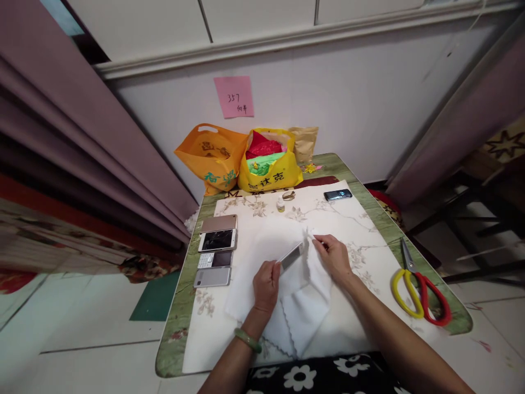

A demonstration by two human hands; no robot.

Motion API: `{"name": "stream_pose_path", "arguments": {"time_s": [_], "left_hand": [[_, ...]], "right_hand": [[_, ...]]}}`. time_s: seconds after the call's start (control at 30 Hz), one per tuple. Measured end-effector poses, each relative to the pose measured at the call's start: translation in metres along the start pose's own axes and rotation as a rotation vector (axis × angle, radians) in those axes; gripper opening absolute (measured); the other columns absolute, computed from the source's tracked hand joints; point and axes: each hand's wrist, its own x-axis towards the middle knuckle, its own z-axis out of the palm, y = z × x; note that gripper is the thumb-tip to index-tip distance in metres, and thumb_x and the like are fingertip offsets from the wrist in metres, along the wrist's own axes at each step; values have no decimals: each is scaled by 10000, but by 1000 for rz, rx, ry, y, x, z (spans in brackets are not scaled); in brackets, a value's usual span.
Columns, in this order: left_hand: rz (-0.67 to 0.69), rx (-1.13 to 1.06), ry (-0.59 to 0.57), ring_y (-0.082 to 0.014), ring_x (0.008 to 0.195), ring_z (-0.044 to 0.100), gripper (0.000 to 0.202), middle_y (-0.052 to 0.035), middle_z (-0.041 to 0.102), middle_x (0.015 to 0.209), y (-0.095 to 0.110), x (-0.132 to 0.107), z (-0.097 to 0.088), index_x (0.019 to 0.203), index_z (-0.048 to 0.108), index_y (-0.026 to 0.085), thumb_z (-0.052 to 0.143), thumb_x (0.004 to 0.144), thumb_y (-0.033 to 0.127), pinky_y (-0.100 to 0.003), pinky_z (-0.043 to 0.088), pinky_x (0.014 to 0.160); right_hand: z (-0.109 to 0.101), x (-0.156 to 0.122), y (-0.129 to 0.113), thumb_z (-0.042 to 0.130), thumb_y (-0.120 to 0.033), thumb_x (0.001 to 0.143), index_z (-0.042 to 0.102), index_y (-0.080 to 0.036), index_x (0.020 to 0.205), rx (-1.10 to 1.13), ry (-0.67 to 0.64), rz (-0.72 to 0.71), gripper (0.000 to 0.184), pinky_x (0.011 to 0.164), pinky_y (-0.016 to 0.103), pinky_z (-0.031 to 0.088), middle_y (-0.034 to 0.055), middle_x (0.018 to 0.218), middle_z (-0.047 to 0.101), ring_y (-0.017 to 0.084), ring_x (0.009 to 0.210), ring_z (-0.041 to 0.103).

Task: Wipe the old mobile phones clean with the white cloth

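My left hand (266, 284) is closed round the near end of a slim silver phone (292, 255), held tilted above a white cloth (305, 312) with a zigzag edge. My right hand (334, 256) pinches a corner of that white cloth and lifts it up against the far end of the phone. The cloth lies spread on a white floral mat (361, 219) that covers a small green table (381, 210). A green bangle sits on my left wrist.
Several phones (217, 241) lie in a column at the mat's left edge. A dark phone (337, 194) and a small bottle (280, 205) sit at the back. Two scissors, yellow (404, 290) and red (435, 301), lie at the right. Orange (211, 158) and yellow bags (268, 161) stand against the wall.
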Motion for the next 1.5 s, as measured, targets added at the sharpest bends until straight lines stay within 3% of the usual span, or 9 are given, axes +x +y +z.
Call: {"name": "stream_pose_path", "arguments": {"time_s": [0.1, 0.23, 0.4, 0.5, 0.6, 0.87, 1.1, 1.3, 1.5], "left_hand": [[-71, -21, 10, -175, 846, 668, 346, -64, 705, 956, -1, 2, 2, 1188, 584, 187, 406, 951, 366, -307, 534, 769], [-60, -20, 13, -207, 951, 662, 376, -87, 688, 1088, -4, 3, 4, 1232, 555, 196, 486, 908, 373, -345, 536, 823], [-49, 18, -51, -244, 1041, 631, 729, -102, 617, 1235, -6, 2, 6, 1353, 434, 212, 725, 710, 396, -364, 537, 833], [-37, 57, -84, -244, 1038, 632, 761, -106, 604, 1255, -6, 2, 7, 1382, 388, 217, 718, 709, 350, -358, 535, 824], [-49, 87, -84, -236, 971, 653, 696, -99, 642, 1172, -5, 3, 8, 1372, 382, 209, 670, 747, 319, -345, 536, 777], [-78, 88, -95, -194, 813, 659, 545, -53, 679, 978, -5, 5, 6, 1277, 443, 212, 621, 768, 294, -295, 512, 685], [-150, 116, -121, -196, 807, 658, 549, -54, 682, 953, -3, 7, 7, 1262, 459, 207, 642, 759, 330, -287, 501, 688], [-133, 84, -104, -199, 788, 653, 574, -52, 686, 933, -6, 5, 7, 1286, 462, 206, 647, 752, 310, -290, 503, 679], [-55, 81, -25, -200, 791, 645, 554, -74, 675, 949, -3, 3, 8, 1261, 507, 200, 659, 770, 408, -293, 510, 678]], "right_hand": [[0, 3, -6, 504, -419, 869, 712, -219, 1063, 60, 24, 14, 348, 721, 310, 489, 54, 898, 699, 178, 729, 620], [0, 2, -5, 499, -424, 871, 678, -222, 1137, 86, 28, 33, 380, 705, 303, 495, 41, 883, 692, 163, 682, 606], [-6, 2, 9, 522, -420, 858, 690, -200, 1089, 58, 73, 70, 361, 731, 315, 498, 52, 926, 699, 176, 727, 620], [-6, 4, 8, 516, -410, 870, 683, -201, 1100, 38, 74, 71, 353, 729, 317, 499, 51, 923, 699, 177, 721, 621], [5, -3, -5, 505, -367, 894, 679, -218, 1113, -9, 16, -10, 317, 731, 299, 497, 43, 911, 692, 172, 738, 626], [46, -34, -37, 446, -259, 964, 635, -303, 1224, -109, -344, -483, 325, 807, 249, 499, 40, 1024, 671, 157, 932, 626], [38, -14, -32, 447, -267, 968, 635, -286, 1230, -348, -130, -202, 323, 662, 238, 468, 48, 1004, 663, 157, 822, 631], [41, -28, -44, 495, -267, 950, 658, -366, 1181, -312, -340, -577, 300, 744, 263, 435, 15, 982, 678, 168, 841, 611], [17, 5, -16, 477, -272, 947, 695, -293, 1125, -464, -92, -121, 282, 640, 303, 421, 37, 953, 677, 196, 761, 619]]}}
